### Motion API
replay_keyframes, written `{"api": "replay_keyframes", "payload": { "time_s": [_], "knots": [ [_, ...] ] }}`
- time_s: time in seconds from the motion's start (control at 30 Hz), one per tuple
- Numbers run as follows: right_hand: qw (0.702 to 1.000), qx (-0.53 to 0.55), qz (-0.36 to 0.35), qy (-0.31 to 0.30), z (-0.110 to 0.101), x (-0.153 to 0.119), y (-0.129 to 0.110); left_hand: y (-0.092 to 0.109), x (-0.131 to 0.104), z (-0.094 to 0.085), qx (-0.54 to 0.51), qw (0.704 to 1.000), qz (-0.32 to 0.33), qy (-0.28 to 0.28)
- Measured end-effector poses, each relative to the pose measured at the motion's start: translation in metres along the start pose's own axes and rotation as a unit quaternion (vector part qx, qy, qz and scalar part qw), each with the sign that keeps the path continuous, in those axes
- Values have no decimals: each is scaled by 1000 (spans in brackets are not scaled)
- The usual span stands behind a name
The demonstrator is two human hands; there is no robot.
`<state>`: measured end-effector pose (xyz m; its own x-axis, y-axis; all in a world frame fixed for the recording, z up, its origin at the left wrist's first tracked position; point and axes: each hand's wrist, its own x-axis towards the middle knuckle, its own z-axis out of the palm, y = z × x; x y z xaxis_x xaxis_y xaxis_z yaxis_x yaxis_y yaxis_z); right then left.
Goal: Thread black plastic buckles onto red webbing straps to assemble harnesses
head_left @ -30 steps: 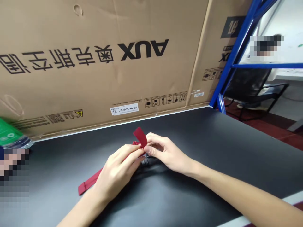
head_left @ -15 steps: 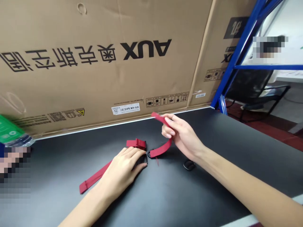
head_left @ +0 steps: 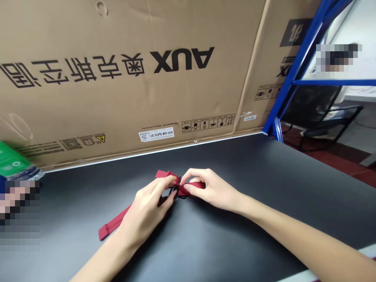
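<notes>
A red webbing strap (head_left: 114, 222) with black fittings lies on the dark tabletop, and one flat end reaches out to the lower left. My left hand (head_left: 148, 201) is closed around a black buckle (head_left: 174, 190), thumb below and fingers above. Just right of it, my right hand (head_left: 210, 188) pinches a red length of strap (head_left: 184, 190) against the buckle. Above my left fingertips sits a folded red strap piece (head_left: 163, 174). My fingers hide how strap and buckle join.
A large cardboard box (head_left: 117, 98) stands along the back of the table (head_left: 188, 243). A green-labelled bottle (head_left: 17, 164) is at the left edge. Beyond the blue metal frame (head_left: 289, 78) on the right are a black chair (head_left: 314, 103) and a blurred person.
My right hand has come down and left with the strap, close to my left hand. The black fitting seen under my right wrist is out of sight. My left hand has barely moved.
</notes>
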<state>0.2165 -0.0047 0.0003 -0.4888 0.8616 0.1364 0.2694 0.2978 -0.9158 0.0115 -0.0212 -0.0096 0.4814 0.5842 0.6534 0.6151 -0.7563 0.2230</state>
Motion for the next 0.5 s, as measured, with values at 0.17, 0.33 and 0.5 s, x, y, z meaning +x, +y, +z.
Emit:
{"api": "replay_keyframes", "payload": {
  "time_s": [0.17,0.33,0.5],
  "knots": [
    [1000,1,13,9,1,1,3,-5,0,-4,-3,996,-51,-80],
    [1000,-5,19,19,0,2,4,-11,1,-11,26,985,-99,-142],
    [999,-6,25,27,1,2,3,-13,-1,-8,41,982,-112,-144]
  ]
}}
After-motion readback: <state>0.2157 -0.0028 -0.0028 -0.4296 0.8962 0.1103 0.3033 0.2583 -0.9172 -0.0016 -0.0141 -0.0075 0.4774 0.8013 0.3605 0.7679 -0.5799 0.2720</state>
